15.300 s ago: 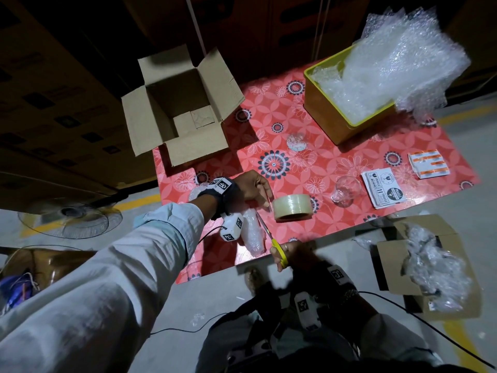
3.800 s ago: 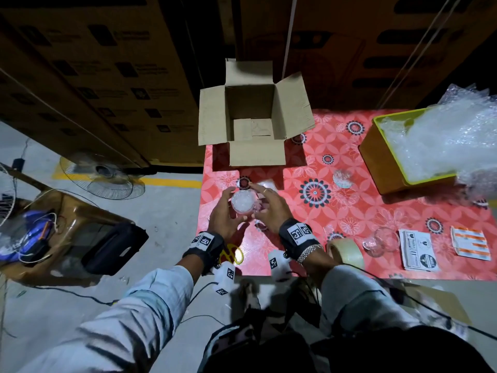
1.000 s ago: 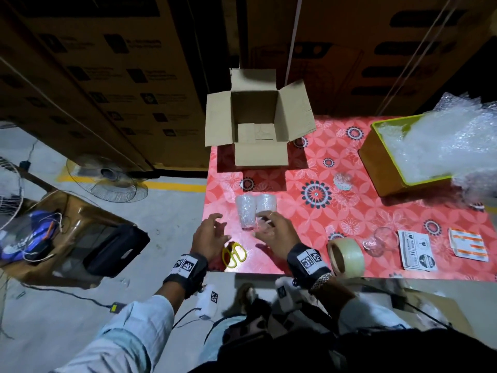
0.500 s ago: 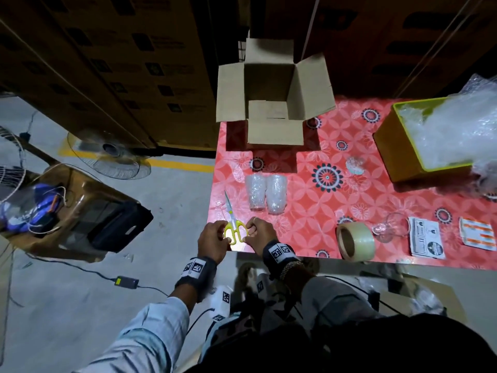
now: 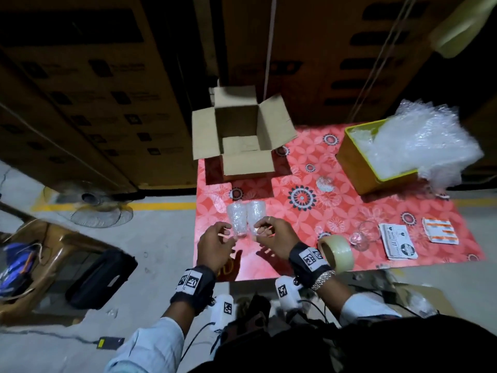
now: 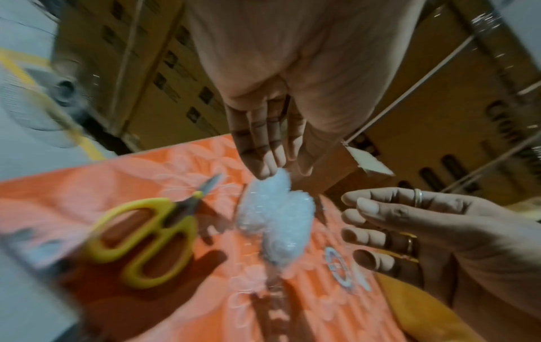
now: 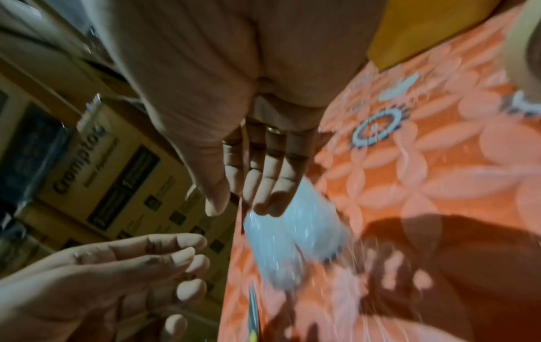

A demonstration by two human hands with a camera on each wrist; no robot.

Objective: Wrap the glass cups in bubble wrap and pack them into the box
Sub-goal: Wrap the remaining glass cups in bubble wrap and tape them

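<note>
Two wrapped glass cups (image 5: 246, 218) lie side by side, touching, near the left edge of the bench, short of its front edge, as the left hand (image 5: 215, 244) and right hand (image 5: 274, 238) close in from either side with fingers loosely spread and holding nothing. The open cardboard box (image 5: 236, 135) stands at the back left corner, flaps splayed. One unwrapped glass (image 5: 361, 235) sits towards the front edge beside a tape roll (image 5: 336, 250), another small glass thing (image 5: 325, 183) mid-bench, and loose bubble wrap (image 5: 419, 146) spills from a yellow bin (image 5: 357, 168) at the back right. The bench (image 5: 349, 208) wears a glossy red floral cover.

From the left wrist, the cups (image 6: 275, 219) show as cloudy, pimpled bundles, tapered at one end; the hand's fingers (image 6: 263, 148) hang straight above them, perhaps just touching. Yellow-handled scissors (image 6: 146, 240) lie just beside, towards the bench's left edge.

From the right wrist, the picture is blurred; the fingertips (image 7: 269, 199) hover at the top of the bundles (image 7: 295, 238), contact uncertain.

The bundles look light and cushioned but brittle within, and the slick film may slide; cupping each round its middle, rather than pinching a loose end, seems safest.
</note>
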